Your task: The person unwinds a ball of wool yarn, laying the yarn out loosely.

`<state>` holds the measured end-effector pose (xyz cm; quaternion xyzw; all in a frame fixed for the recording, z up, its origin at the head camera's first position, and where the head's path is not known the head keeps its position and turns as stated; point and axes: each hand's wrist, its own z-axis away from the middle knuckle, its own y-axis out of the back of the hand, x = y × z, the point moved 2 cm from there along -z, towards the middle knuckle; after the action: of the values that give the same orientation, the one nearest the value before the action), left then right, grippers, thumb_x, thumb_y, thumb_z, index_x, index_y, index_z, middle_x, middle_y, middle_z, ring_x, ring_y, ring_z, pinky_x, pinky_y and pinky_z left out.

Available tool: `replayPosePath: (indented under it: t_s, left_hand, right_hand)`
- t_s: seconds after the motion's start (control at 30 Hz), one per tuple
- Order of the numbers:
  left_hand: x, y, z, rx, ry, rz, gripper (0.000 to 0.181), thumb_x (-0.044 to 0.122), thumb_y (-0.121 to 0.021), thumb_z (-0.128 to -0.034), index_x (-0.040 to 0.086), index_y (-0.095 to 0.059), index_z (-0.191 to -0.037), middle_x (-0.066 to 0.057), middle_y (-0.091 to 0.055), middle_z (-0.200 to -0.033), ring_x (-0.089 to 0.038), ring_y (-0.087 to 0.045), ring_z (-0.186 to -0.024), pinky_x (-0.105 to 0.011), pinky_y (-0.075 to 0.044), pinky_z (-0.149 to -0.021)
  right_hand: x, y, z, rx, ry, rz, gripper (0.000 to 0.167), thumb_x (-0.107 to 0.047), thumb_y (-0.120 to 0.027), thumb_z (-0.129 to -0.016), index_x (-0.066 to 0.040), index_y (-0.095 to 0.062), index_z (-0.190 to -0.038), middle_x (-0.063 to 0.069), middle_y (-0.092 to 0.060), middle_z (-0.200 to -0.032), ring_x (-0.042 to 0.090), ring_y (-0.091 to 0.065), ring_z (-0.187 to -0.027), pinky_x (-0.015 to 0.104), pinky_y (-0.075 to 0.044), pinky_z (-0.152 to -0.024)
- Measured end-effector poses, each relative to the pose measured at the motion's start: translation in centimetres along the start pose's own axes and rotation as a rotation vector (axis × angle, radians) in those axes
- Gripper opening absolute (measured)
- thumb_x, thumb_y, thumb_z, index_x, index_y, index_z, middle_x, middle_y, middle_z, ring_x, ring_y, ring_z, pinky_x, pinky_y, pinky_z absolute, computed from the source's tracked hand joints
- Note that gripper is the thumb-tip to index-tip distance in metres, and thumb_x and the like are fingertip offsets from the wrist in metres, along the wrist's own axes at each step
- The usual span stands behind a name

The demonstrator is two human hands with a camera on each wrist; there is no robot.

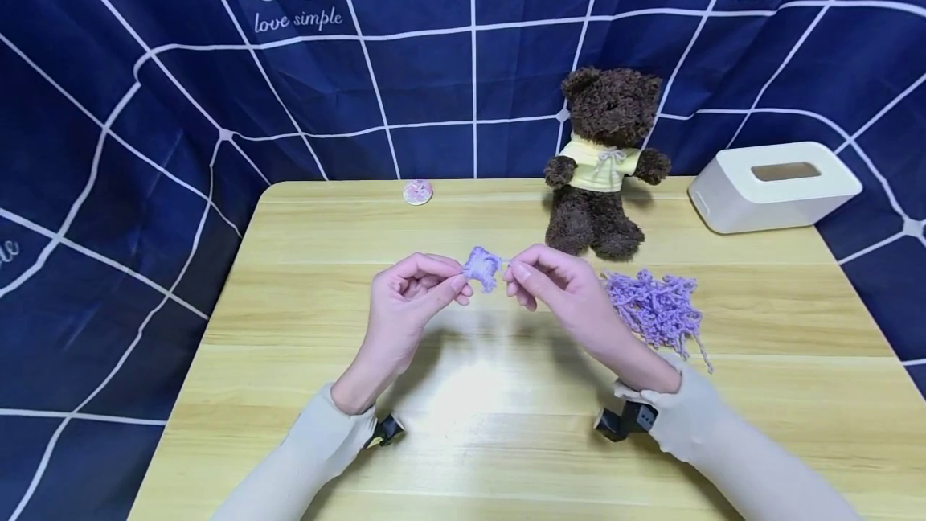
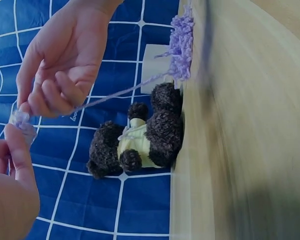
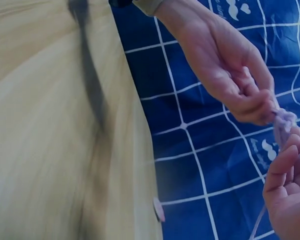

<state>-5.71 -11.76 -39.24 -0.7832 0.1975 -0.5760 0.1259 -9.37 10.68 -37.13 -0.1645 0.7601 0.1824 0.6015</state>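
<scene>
Above the table, my left hand pinches a small piece of lilac crochet between thumb and index finger. The piece is fuzzy and roughly square. Just right of it, my right hand pinches a strand of lilac yarn that leads to the piece, its other fingers curled loosely. In the left wrist view, the yarn strand stretches from my right hand to a crinkled heap of the same lilac yarn. That heap lies on the table beyond my right wrist. No hook or needle shows in either hand.
A dark brown teddy bear in a yellow top sits at the table's back, behind my right hand. A white tissue box stands at the back right. Near the back edge lies a small pink round disc. Blue gridded cloth surrounds the wooden table.
</scene>
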Motion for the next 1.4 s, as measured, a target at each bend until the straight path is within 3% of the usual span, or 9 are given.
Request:
replayPosePath:
  t_s: [0.23,0.4,0.5,0.67,0.83,0.97,1.13,1.27,1.4]
  left_hand:
    - [-0.14,-0.32,0.28,-0.076,0.023,-0.027,0.026,-0.015,-0.072,-0.0975,0.009,-0.079,-0.1,-0.015,-0.074,-0.107,-0.021,-0.075,-0.087,-0.034,-0.066,-0.079]
    - [0.03,-0.43,0.35,-0.102,0.033,-0.04,0.02,-0.014,-0.073,-0.0968,0.005,-0.075,-0.102,-0.015,-0.076,-0.104,-0.021,-0.075,-0.085,-0.033,-0.066,-0.078]
    - [0.15,-0.44,0.4,-0.106,0.05,-0.049,0.017,-0.013,-0.074,-0.096,-0.003,-0.07,-0.109,-0.015,-0.077,-0.102,-0.021,-0.076,-0.085,-0.033,-0.066,-0.077]
    - [0.31,-0.42,0.31,-0.126,0.056,-0.064,0.034,-0.014,-0.073,-0.0956,-0.014,-0.06,-0.127,-0.015,-0.077,-0.104,-0.022,-0.077,-0.085,-0.036,-0.067,-0.079]
    - [0.44,-0.37,0.22,-0.175,0.031,-0.114,0.048,-0.018,-0.071,-0.0953,-0.011,-0.058,-0.141,-0.016,-0.076,-0.101,-0.022,-0.076,-0.085,-0.038,-0.067,-0.081]
    - [0.38,-0.32,0.28,-0.203,0.034,-0.151,0.05,-0.018,-0.071,-0.0953,-0.008,-0.06,-0.143,-0.018,-0.075,-0.1,-0.021,-0.076,-0.087,-0.037,-0.067,-0.082]
    - [0.44,-0.34,0.35,-0.196,0.044,-0.16,0.044,-0.012,-0.071,-0.0974,-0.009,-0.062,-0.14,-0.018,-0.073,-0.103,-0.023,-0.075,-0.088,-0.035,-0.066,-0.081]
    - [0.49,-0.43,0.28,-0.17,0.035,-0.169,0.037,-0.008,-0.07,-0.1005,-0.01,-0.064,-0.137,-0.02,-0.07,-0.106,-0.031,-0.072,-0.086,-0.034,-0.066,-0.079]
    - [0.35,-0.38,0.21,-0.143,0.018,-0.187,0.035,-0.01,-0.068,-0.1,-0.011,-0.063,-0.134,-0.02,-0.071,-0.106,-0.028,-0.072,-0.084,-0.033,-0.065,-0.078]
  right_hand:
    - [0.33,-1.11,-0.09,0.038,-0.023,-0.01,0.009,-0.003,-0.064,-0.107,0.006,-0.066,-0.107,0.013,-0.07,-0.092,0.018,-0.065,-0.079,0.026,-0.057,-0.07]
    - [0.29,-1.15,0.06,0.02,0.008,-0.012,0.006,0.002,-0.068,-0.103,0.005,-0.065,-0.106,0.011,-0.069,-0.095,0.017,-0.065,-0.081,0.024,-0.056,-0.068]
    - [0.23,-1.1,0.11,0.006,0.042,0.003,0.008,0.005,-0.07,-0.1,0.004,-0.065,-0.106,0.012,-0.068,-0.099,0.018,-0.065,-0.083,0.023,-0.056,-0.068]
    - [0.37,-0.88,0.09,-0.005,0.09,0.03,0.012,0.008,-0.071,-0.097,0.003,-0.066,-0.107,0.015,-0.065,-0.101,0.019,-0.061,-0.084,0.023,-0.055,-0.07]
    - [0.5,-0.61,0.02,0.003,0.124,0.05,0.012,0.006,-0.071,-0.099,0.002,-0.068,-0.11,0.017,-0.067,-0.104,0.021,-0.063,-0.088,0.025,-0.057,-0.076]
    - [0.45,-0.65,-0.09,-0.003,0.132,0.05,0.014,0.007,-0.071,-0.098,0.002,-0.068,-0.111,0.016,-0.067,-0.106,0.022,-0.064,-0.089,0.026,-0.058,-0.078]
    - [0.53,-0.75,-0.17,-0.016,0.138,0.041,0.016,0.01,-0.071,-0.097,0.002,-0.068,-0.111,0.015,-0.067,-0.107,0.021,-0.063,-0.088,0.026,-0.058,-0.077]
    - [0.67,-0.76,-0.18,-0.023,0.16,0.033,0.016,0.012,-0.071,-0.097,0.002,-0.068,-0.109,0.016,-0.068,-0.107,0.021,-0.063,-0.089,0.026,-0.057,-0.078]
    - [0.74,-0.81,-0.15,-0.027,0.165,0.025,0.016,0.013,-0.07,-0.096,0.003,-0.068,-0.109,0.017,-0.067,-0.107,0.021,-0.064,-0.09,0.026,-0.058,-0.08]
